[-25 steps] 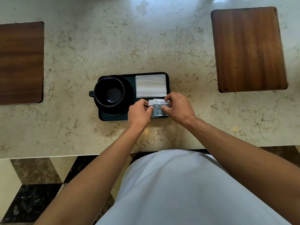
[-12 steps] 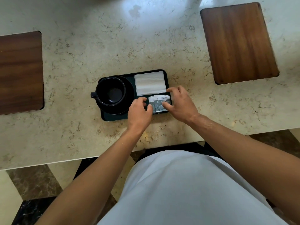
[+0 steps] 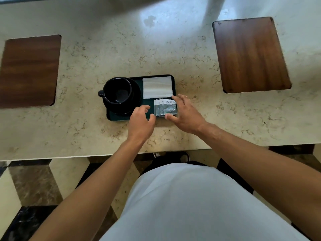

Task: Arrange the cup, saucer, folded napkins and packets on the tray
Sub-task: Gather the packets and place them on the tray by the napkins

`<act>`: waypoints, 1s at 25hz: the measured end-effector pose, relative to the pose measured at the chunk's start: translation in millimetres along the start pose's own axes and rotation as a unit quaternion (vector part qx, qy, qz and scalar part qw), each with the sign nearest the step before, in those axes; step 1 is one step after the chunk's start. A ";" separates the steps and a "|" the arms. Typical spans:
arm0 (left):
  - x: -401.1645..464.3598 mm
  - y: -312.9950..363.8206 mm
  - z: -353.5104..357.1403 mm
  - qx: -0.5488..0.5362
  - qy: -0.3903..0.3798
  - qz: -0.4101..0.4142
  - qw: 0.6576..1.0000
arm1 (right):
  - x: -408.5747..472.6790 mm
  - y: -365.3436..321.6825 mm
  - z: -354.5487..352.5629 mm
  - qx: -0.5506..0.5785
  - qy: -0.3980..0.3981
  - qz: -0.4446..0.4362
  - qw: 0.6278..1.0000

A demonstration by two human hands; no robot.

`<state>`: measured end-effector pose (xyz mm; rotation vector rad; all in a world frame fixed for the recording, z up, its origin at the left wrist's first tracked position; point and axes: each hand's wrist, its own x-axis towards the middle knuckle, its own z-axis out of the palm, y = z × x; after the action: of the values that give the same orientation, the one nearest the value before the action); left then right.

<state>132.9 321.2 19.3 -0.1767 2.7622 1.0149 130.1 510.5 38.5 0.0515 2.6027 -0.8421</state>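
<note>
A dark rectangular tray [image 3: 121,117] lies on the marble counter. On its left part a black cup [image 3: 117,90] stands on a black saucer [image 3: 135,100], handle to the left. White folded napkins [image 3: 157,87] fill the far right corner. Several grey-and-white packets [image 3: 165,107] lie fanned in the near right corner. My left hand [image 3: 141,122] hovers at the packets' left edge, fingers loosely curled and holding nothing. My right hand [image 3: 186,114] is spread at their right side, thumb at the near edge and a fingertip at the far corner.
Two dark wooden boards lie on the counter, one at the far right [image 3: 250,54] and one at the left [image 3: 29,71]. The counter's front edge [image 3: 69,156] runs across the middle of the view, with a patterned floor below it.
Both hands have let go of the packets and drawn apart; the fanned packets now lie uncovered on the tray. The view has shifted, with the counter further up the frame.
</note>
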 end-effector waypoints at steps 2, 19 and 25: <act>-8.5 -3.2 -2.8 -0.006 0.022 -0.018 1.000 | -5.4 -4.5 0.0 0.002 -0.011 -0.022 1.000; 24.9 -84.9 -89.0 -0.080 0.082 -0.095 0.989 | 56.3 -103.7 33.1 0.077 0.022 -0.029 0.996; 66.5 -112.6 -111.8 -0.097 0.042 -0.116 0.988 | 83.9 -121.0 40.4 0.103 0.093 0.090 0.986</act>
<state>72.5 160.1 17.4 -0.5682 2.6304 1.2327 48.9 381.3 43.4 0.4362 2.6178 -1.0811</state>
